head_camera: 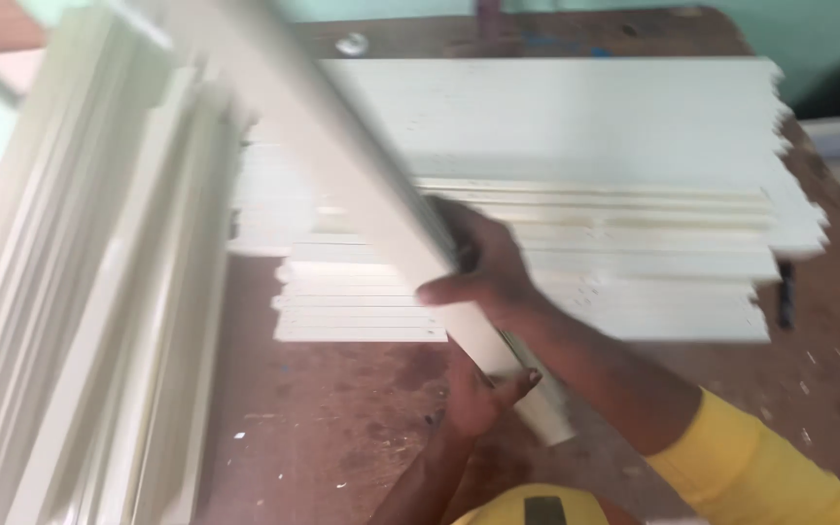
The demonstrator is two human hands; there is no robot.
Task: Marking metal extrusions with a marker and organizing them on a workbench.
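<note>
Worn brown bench (342, 428), both hands (483, 272) gripping smooth white strip (362, 185), flat slats stacked (634, 194)

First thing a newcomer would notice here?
A long cream strip cuts diagonally across the middle, gripped by the right hand and, lower down, the left hand. Behind lies a flat stack of white boards on a worn brown table; more pale strips blur along the left.

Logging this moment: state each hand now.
Left hand: closed on the cream strip, near its lower end.
Right hand: closed on the same strip, higher up.
</note>
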